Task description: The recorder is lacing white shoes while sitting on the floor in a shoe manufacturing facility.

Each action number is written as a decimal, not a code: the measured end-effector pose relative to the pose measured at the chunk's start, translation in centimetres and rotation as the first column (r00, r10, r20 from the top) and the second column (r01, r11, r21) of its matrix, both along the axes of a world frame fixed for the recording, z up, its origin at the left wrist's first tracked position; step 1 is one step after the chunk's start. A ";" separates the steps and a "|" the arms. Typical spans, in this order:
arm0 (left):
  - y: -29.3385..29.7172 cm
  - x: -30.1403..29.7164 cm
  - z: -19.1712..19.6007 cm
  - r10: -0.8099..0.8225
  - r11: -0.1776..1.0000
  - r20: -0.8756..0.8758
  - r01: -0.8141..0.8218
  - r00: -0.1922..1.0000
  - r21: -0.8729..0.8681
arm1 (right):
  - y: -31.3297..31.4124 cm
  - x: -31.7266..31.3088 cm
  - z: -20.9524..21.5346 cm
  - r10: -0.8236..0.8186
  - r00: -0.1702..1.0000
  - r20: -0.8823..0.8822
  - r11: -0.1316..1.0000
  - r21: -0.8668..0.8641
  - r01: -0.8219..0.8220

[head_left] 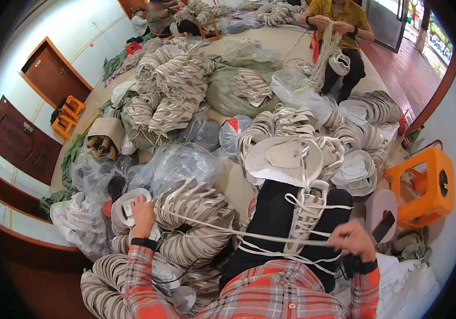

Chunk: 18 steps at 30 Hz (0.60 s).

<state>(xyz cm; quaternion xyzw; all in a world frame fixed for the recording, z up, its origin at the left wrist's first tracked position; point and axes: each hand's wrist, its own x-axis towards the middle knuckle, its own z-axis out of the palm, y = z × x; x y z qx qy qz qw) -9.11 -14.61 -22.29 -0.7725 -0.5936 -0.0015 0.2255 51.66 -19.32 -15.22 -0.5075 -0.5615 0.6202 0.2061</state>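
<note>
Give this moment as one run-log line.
left hand: lace grip unclear; right hand: pinching lace; lace: stretched between hands; upper: on lap

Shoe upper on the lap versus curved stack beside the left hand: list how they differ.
The shoe upper on the lap lies singly; the curved stack beside the left hand packs many pieces together. The shoe upper lies fairly straight, while the curved stack bends round. Both are pale beige and white.

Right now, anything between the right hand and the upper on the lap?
Only laces visible: the right hand is just right of the upper, and a taut lace crosses over the upper's lower part to its fingertips. No other visible obstruction.
</note>
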 end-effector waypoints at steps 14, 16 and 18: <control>0.9 30.2 -1.3 0.565 0.583 0.810 0.617 0.160 -0.529 | -1.7 -6.9 -9.6 -0.237 0.961 0.145 0.958 0.200 0.206; -0.5 33.8 -1.3 0.391 0.602 0.809 0.543 0.439 -0.586 | -1.6 -7.7 -10.6 -0.205 0.945 0.257 0.974 0.150 0.171; -1.6 35.0 -2.0 0.077 0.793 0.751 0.417 0.656 -0.445 | -1.7 -8.1 -8.9 -0.173 0.961 0.215 0.985 0.047 0.167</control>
